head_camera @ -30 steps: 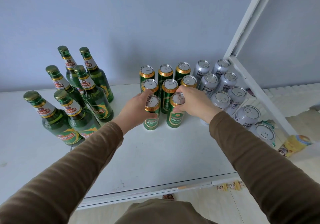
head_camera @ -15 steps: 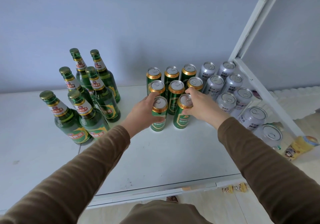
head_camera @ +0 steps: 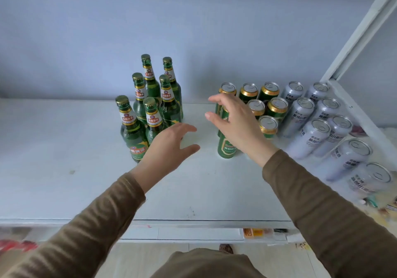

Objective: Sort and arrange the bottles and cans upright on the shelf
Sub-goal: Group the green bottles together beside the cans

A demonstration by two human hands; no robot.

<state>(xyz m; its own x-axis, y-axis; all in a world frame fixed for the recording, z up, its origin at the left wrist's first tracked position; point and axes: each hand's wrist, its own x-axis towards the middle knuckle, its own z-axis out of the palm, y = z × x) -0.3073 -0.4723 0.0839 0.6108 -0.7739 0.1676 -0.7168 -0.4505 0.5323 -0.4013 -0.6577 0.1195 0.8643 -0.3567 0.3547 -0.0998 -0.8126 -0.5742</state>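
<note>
Your right hand [head_camera: 238,127] hovers with fingers spread and holds nothing, directly in front of the upright green aluminium can with a gold rim [head_camera: 226,146], nearer it than your left hand [head_camera: 167,146], also splayed and empty, beside the green glass bottles [head_camera: 150,105].

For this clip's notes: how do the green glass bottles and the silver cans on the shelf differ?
The green bottles are glass with long necks, gold caps and red-and-white neck labels; the silver cans are squat metal cylinders with pull-tab tops. The bottles are clustered left of the green cans, while the silver cans run along the right end beside the white frame. The bottles stand taller than the cans. Both groups stand upright on the white shelf, and neither hand touches them.
</note>
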